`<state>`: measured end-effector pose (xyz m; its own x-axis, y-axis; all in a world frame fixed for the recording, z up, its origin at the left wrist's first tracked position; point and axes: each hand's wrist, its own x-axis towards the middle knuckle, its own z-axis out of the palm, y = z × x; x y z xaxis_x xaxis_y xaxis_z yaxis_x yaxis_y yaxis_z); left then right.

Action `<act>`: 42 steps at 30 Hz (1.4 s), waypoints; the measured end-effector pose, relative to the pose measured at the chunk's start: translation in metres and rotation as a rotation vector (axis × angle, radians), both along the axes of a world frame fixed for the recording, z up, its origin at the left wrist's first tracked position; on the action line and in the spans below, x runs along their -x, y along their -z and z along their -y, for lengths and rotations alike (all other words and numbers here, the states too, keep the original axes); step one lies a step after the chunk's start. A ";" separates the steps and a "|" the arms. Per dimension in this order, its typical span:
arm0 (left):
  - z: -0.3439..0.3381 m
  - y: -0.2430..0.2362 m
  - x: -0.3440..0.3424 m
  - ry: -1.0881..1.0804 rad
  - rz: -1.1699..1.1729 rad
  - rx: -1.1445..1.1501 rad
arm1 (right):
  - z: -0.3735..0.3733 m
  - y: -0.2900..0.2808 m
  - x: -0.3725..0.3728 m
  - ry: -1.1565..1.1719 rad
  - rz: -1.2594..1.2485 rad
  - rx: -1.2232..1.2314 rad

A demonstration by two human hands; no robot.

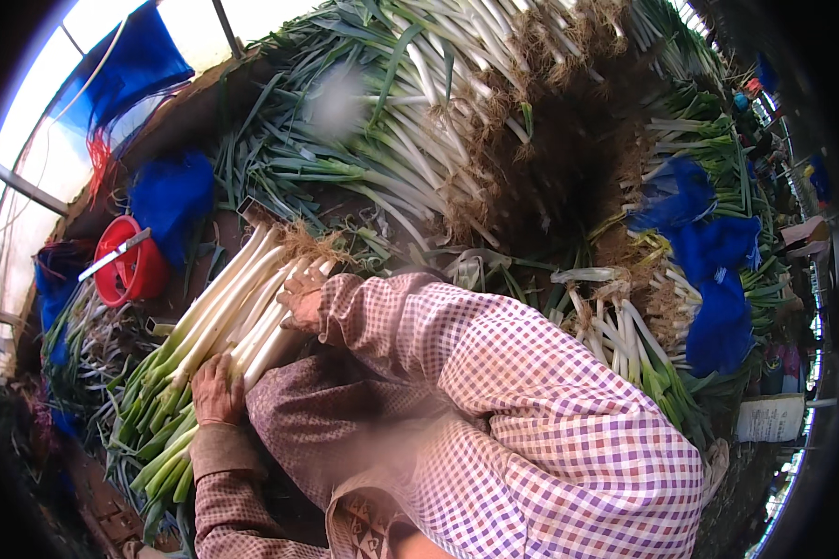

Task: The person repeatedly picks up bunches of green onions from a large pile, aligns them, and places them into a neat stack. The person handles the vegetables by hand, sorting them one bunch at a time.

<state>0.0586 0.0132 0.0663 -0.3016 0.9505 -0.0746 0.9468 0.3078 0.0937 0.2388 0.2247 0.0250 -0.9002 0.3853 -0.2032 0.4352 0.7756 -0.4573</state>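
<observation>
A thick bundle of leeks point(242, 296) lies slanted in front of me, its white stalks and brown roots toward the far side, green leaves toward the near left. My left hand point(218, 389) grips the bundle's near side where white turns to green. Closer to the roots, my right hand point(302, 298) is bent round the white stalks, fingers pressing on them. Part of each hand's grip is hidden by the stalks. Beneath the bundle's root end, the end of a metal frame point(254, 211) shows.
A red plastic basin point(130, 265) stands at the left with a knife point(114, 254) across its rim. Blue netting point(172, 194) hangs beside it. A large heap of leeks point(391, 140) fills the far side. More leeks point(639, 345) and blue mesh bags point(718, 279) lie at the right.
</observation>
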 end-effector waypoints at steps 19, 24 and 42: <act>-0.002 0.008 0.003 -0.048 0.086 -0.095 | -0.422 0.033 -0.236 1.128 0.079 -0.498; -0.004 0.007 0.001 -0.047 0.073 -0.098 | -0.449 0.018 -0.227 1.028 0.304 -0.223; 0.005 0.030 0.015 -0.002 -0.005 -0.159 | -0.163 0.053 -0.232 0.770 -0.399 0.592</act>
<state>0.0434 0.0080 0.0361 -0.3035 0.9496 0.0780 0.9469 0.2914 0.1362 0.4706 0.3879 -0.0278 -0.4973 0.8181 -0.2888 0.4503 -0.0411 -0.8919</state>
